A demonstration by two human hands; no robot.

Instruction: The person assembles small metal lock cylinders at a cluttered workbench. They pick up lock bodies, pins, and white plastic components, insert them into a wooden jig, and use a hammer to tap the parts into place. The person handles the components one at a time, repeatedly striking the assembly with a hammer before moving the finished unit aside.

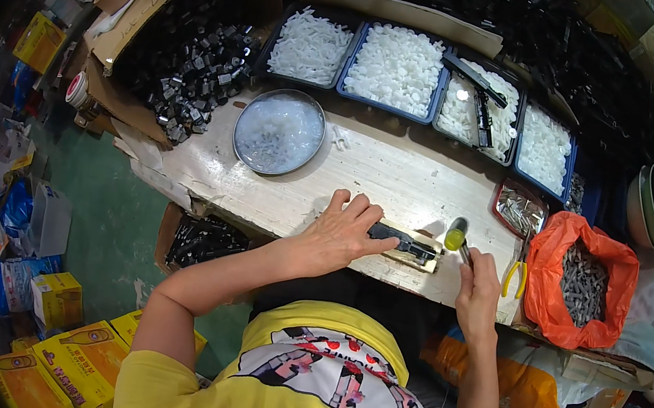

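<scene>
On the white bench, my left hand (341,237) has the left end of a long black plastic part (417,250) between thumb and forefinger. That part lies in a pale, block-like holder (428,264). My other fingers are bent over the bench beyond it. Just right of the holder, my right hand (480,286) is closed around the handle of a small hammer (456,234) with a yellow-green head. The hammer head is raised or resting near the holder's right end; I cannot tell which.
Trays of white plastic parts (394,68) line the back, two black parts (483,119) lying across one. Left are a round dish (279,132) and a carton of black pieces (203,80). Right are yellow-handled pliers (514,280), a red tray (520,208) and an orange bag of grey parts (581,283).
</scene>
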